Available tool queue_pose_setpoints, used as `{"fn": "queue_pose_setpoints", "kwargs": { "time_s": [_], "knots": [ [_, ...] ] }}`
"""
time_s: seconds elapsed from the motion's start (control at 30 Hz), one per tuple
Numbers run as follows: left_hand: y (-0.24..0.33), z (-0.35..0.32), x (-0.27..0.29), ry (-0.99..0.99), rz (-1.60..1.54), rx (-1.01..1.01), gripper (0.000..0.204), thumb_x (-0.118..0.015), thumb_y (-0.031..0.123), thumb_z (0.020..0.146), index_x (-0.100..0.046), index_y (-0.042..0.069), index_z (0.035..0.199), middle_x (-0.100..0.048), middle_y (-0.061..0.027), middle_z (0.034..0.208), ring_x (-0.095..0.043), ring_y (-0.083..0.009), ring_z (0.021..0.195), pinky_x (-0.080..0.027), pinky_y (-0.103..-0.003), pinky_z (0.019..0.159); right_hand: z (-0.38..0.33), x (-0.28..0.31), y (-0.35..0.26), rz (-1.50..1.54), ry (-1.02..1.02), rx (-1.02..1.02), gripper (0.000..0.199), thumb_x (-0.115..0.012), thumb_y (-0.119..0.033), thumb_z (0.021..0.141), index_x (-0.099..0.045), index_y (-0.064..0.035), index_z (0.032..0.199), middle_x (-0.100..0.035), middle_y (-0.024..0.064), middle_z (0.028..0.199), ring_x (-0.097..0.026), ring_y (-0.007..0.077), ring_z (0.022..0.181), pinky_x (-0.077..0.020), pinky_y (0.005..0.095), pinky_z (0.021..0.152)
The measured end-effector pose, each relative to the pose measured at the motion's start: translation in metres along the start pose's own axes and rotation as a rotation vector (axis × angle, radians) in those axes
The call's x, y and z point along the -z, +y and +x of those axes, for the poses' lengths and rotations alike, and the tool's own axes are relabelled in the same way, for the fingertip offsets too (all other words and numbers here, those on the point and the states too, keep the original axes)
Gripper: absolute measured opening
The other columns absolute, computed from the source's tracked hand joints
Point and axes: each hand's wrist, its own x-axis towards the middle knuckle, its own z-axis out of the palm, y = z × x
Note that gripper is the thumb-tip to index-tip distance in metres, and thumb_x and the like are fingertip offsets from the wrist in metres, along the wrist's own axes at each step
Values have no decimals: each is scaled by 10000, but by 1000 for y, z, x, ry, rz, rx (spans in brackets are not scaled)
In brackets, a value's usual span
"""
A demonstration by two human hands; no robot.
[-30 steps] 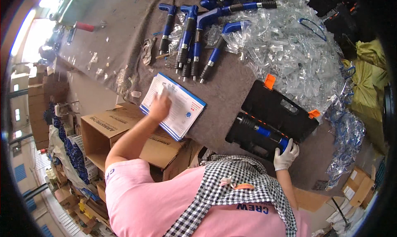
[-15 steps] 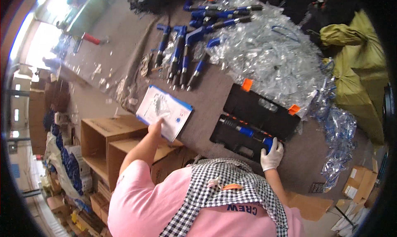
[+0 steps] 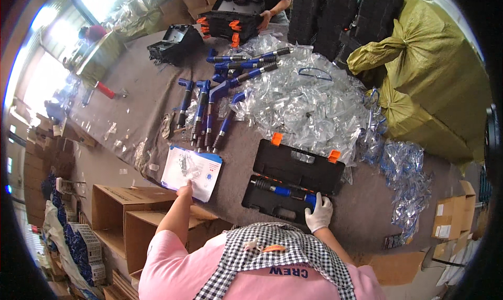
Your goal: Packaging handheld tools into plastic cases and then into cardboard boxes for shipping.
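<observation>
My left hand (image 3: 184, 189), bare, is at the near edge of a stack of printed sheets (image 3: 205, 170) with blue edges. Its fingertips are drawn together on the top sheet. To the right, an open black plastic case (image 3: 298, 166) with orange latches lies on the grey-covered table. In its near half rests a blue-and-black hand tool (image 3: 282, 190) with a metal tip. My right hand (image 3: 319, 214), in a white glove, has its fingers bent over the tool's blue right end. The glove hides part of that end.
Several similar blue tools (image 3: 201, 108) lie beyond the sheets. A heap of clear plastic bags (image 3: 309, 106) stands behind the case, with yellow-green sacks (image 3: 414, 90) at right. Across the table, another person's hand (image 3: 265, 19) touches stacked black cases (image 3: 230, 18). Cardboard boxes (image 3: 141, 195) stand at left.
The view has shifted, bringing the far person and the black cases into sight. Both hands stay at the same things, the left at the sheets and the right at the tool.
</observation>
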Motion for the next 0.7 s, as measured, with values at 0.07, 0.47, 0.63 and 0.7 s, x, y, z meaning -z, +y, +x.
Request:
{"fn": "queue_pose_setpoints", "kwargs": {
  "time_s": [0.07, 0.47, 0.63, 0.7],
  "knots": [
    [36, -40, 6, 55, 287, 224, 1161, -556, 729, 787, -146, -142, 1435, -351, -251, 1442, -387, -415, 1318, -395, -474, 1035, -2, 11, 3, 13, 22, -17, 698, -702, -294, 743, -454, -81, 1360, -454, 237, 1275, -453, 413, 1154, -365, 505, 1013],
    [215, -119, -51, 29, 245, -1078, 729, -747, 247, 736, -422, 10, 1343, -498, -216, 1239, -489, -384, 1173, -412, -453, 1007, -8, -1, 9, -6, 1, 21, 689, -712, -233, 672, -490, -51, 1298, -491, 211, 1154, -487, 391, 1096, -401, 503, 947],
    [243, -102, -89, 166, 518, -1086, 553, -722, 329, 763, -539, 53, 1206, -575, -132, 1155, -522, -305, 1143, -362, -456, 1015, -4, -6, 7, -7, 15, 10, 700, -719, -242, 661, -490, -52, 1295, -490, 218, 1157, -491, 393, 1085, -403, 501, 938],
    [239, -97, -100, 196, 508, -1095, 544, -719, 329, 767, -542, 51, 1200, -572, -130, 1156, -520, -304, 1144, -364, -455, 1012, -3, -9, 7, -31, 50, 16, 695, -718, -236, 652, -497, -51, 1285, -498, 221, 1147, -495, 394, 1081, -408, 500, 931]
  ]
}}
